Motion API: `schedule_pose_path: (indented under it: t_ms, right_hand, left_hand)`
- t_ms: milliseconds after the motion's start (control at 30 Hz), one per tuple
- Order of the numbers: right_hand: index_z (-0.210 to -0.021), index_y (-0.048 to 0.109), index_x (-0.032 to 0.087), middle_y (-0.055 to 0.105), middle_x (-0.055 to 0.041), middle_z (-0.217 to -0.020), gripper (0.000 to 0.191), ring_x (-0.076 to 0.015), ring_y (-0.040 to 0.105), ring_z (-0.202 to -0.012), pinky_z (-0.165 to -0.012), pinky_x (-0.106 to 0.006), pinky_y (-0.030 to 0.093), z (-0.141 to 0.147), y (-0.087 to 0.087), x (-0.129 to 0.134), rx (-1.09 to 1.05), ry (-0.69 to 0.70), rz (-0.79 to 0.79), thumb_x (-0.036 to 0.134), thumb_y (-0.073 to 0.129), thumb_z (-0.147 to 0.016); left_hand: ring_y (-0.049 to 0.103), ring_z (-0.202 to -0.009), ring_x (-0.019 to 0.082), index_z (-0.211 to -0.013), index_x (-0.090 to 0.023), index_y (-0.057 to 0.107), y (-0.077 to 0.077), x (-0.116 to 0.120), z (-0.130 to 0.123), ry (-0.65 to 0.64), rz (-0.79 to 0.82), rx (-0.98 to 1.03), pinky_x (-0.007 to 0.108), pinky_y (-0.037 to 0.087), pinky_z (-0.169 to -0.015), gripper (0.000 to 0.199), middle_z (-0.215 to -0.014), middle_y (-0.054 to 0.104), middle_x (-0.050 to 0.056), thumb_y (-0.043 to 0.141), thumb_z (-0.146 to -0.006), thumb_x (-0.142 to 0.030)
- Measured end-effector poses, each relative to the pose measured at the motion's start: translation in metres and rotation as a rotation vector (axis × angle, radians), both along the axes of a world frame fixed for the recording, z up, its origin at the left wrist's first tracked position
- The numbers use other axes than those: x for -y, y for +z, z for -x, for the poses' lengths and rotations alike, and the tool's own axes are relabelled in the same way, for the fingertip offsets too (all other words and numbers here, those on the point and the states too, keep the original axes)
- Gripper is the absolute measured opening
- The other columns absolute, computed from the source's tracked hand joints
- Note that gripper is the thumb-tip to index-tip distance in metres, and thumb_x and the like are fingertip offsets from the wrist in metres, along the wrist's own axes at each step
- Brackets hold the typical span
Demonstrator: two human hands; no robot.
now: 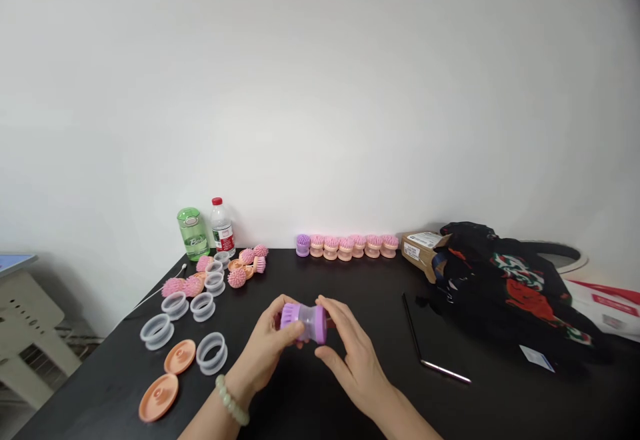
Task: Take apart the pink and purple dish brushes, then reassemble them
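A purple bristle brush [306, 323] with a see-through middle and a purple end cap lies sideways in front of me. My left hand [273, 337] is wrapped round its bristle end, thumb across the clear part. At the cap end, my right hand [350, 350] has its fingers stretched along the cap's edge and its thumb apart below. Whether the right palm presses on the cap is hidden. Left of my hands lie translucent rings [212, 353] and orange discs [159, 397], with pink bristle heads [237, 277] farther back.
Along the wall stands a row of pink brushes [345, 248] with one purple brush [303, 245]. A green bottle [193, 233] and a red-capped bottle [222, 228] stand back left. To the right are a cardboard box [423, 253], a black bag [500, 293] and a dark pen-like stick [445, 371].
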State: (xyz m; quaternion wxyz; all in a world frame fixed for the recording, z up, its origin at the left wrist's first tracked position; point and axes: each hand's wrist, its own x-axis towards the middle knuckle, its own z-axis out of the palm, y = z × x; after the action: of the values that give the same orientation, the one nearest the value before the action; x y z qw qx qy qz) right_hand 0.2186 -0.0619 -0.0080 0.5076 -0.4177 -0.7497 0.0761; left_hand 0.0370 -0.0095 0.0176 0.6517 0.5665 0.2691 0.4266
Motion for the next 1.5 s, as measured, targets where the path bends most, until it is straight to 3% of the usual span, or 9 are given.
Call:
schedule_pose_path:
  t_ms: [267,467,567,700,1000,1100,1267,1400,1500]
  right_hand:
    - [-0.138,0.050,0.028,0.061,-0.0113,-0.123,0.043,-0.0279,0.062,-0.111,-0.094,-0.041,0.055,0.001,-0.004,-0.006,-0.002,-0.043,0.039,0.043,0.053,-0.097]
    - [-0.131,0.048,0.024,0.066,-0.0108,-0.119,0.037,-0.0272,0.066,-0.108,-0.091,-0.042,0.055,0.007,-0.015,-0.011,-0.088,-0.100,0.222,0.040,0.046,-0.098]
    - [-0.119,0.051,0.023,0.071,-0.0046,-0.094,0.029,-0.0232,0.071,-0.083,-0.074,-0.035,0.056,0.010,-0.015,-0.013,-0.127,-0.090,0.351,0.041,0.045,-0.097]
    - [-0.107,0.050,0.023,0.063,0.0025,-0.070,0.027,-0.0169,0.062,-0.055,-0.056,-0.028,0.049,0.012,-0.012,-0.012,-0.157,-0.069,0.393,0.047,0.041,-0.096]
    - [-0.107,0.046,0.023,0.048,0.0106,-0.052,0.037,-0.0120,0.050,-0.037,-0.042,-0.022,0.041,0.015,-0.020,-0.016,-0.327,0.063,0.543,0.057,0.038,-0.095]
    - [-0.122,0.049,0.023,0.061,0.0042,-0.068,0.043,-0.0142,0.060,-0.046,-0.046,-0.026,0.050,0.012,-0.025,-0.024,-0.355,0.082,0.605,0.055,0.040,-0.095]
    - [-0.132,0.056,0.026,0.059,-0.0099,-0.129,0.053,-0.0252,0.063,-0.102,-0.075,-0.036,0.057,0.003,-0.018,-0.027,-0.113,-0.011,0.310,0.024,0.065,-0.080]
    - [-0.119,0.065,0.025,0.068,-0.0063,-0.110,0.043,-0.0261,0.061,-0.105,-0.089,-0.037,0.053,0.006,-0.012,-0.025,-0.014,0.002,0.251,0.014,0.067,-0.077]
    - [-0.105,0.067,0.022,0.068,-0.0056,-0.104,0.033,-0.0249,0.064,-0.099,-0.085,-0.033,0.053,0.003,-0.016,-0.038,-0.003,-0.161,0.297,0.013,0.068,-0.074]
  left_hand:
    - [0.055,-0.062,0.010,-0.086,-0.017,0.058,-0.008,-0.003,-0.004,-0.016,0.162,0.064,0.022,0.040,-0.058,0.038,-0.076,0.057,-0.001,0.081,-0.073,-0.044]
    - [0.047,-0.068,0.012,-0.084,-0.017,0.059,-0.009,-0.004,-0.003,0.086,-0.062,-0.060,0.023,0.038,-0.062,0.039,-0.073,0.054,-0.003,0.086,-0.066,-0.040]
    - [0.047,-0.069,0.013,-0.089,-0.019,0.060,-0.011,-0.006,-0.003,0.137,-0.169,-0.151,0.023,0.037,-0.063,0.045,-0.074,0.056,-0.003,0.089,-0.061,-0.038]
    - [0.050,-0.074,0.016,-0.097,-0.020,0.062,-0.013,-0.007,-0.002,0.088,-0.210,-0.138,0.024,0.039,-0.067,0.053,-0.081,0.057,-0.002,0.092,-0.056,-0.035]
    - [0.053,-0.081,0.020,-0.099,-0.022,0.066,-0.011,-0.003,-0.002,0.132,-0.422,-0.196,0.027,0.042,-0.070,0.044,-0.093,0.059,0.002,0.088,-0.062,-0.027]
    - [0.057,-0.092,0.025,-0.103,-0.023,0.064,-0.007,-0.006,0.000,0.232,-0.474,-0.303,0.032,0.043,-0.081,0.047,-0.101,0.063,0.004,0.084,-0.061,-0.014]
    - [0.058,-0.104,0.031,-0.108,-0.026,0.061,-0.013,-0.009,0.002,0.430,-0.453,-0.395,0.042,0.040,-0.095,0.066,-0.105,0.065,0.005,0.082,-0.050,-0.001]
    - [0.059,-0.094,0.029,-0.104,-0.024,0.062,-0.020,-0.002,-0.005,0.363,-0.472,-0.399,0.040,0.046,-0.085,0.061,-0.102,0.064,0.006,0.087,-0.050,-0.008]
    - [0.059,-0.096,0.027,-0.109,-0.024,0.059,-0.013,0.006,-0.008,0.357,-0.496,-0.403,0.039,0.049,-0.083,0.056,-0.107,0.062,0.006,0.082,-0.059,-0.011]
